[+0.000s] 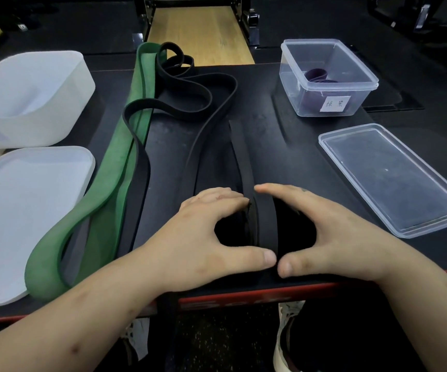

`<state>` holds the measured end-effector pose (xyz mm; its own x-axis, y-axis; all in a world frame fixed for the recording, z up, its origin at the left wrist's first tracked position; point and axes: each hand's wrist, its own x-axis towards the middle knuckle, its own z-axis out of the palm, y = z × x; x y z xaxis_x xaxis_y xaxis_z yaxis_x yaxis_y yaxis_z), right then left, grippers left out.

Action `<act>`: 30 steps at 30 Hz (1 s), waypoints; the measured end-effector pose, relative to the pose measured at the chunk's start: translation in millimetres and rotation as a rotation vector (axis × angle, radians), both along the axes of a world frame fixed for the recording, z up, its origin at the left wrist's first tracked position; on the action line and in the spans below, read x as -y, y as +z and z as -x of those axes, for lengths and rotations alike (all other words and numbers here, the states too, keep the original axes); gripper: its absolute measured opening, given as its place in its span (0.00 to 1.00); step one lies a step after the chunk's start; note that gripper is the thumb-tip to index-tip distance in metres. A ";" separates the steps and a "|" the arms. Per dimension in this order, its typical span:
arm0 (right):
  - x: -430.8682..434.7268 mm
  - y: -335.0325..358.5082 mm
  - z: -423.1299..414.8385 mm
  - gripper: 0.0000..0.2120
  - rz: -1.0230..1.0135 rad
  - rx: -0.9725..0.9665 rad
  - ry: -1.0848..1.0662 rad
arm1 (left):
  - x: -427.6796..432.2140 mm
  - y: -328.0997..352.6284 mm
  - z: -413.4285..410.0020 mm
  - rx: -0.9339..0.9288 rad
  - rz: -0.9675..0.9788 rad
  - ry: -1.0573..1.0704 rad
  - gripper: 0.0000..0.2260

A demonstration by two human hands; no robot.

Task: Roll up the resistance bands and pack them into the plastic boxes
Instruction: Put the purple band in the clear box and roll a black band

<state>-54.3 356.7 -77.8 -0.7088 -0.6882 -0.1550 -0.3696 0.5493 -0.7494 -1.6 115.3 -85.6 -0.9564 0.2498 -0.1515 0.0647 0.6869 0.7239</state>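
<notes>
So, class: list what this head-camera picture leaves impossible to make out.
- Black band roll: its size, hidden by the left hand and right hand.
- Label on the clear box: writing too small.
- Frosted lid: cut off by the left edge.

The black band's roll [262, 224] is largely covered by the left hand [206, 237] and right hand [332, 232] cupped around it, so its thickness and number of turns cannot be told. Left of the roll, the white tub [29, 98] and white lid [23, 216] run off the picture's edge. In the clear box [329, 76] beyond the roll, the purple band [315, 74] is dim behind the wall, and the label [335, 103] is too small to read. Both forearms are cut off below.
</notes>
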 end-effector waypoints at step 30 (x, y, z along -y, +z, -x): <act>7.8 -6.1 0.9 0.34 0.033 0.006 -0.024 | -1.0 12.4 -5.6 -0.023 -0.067 -0.073 0.39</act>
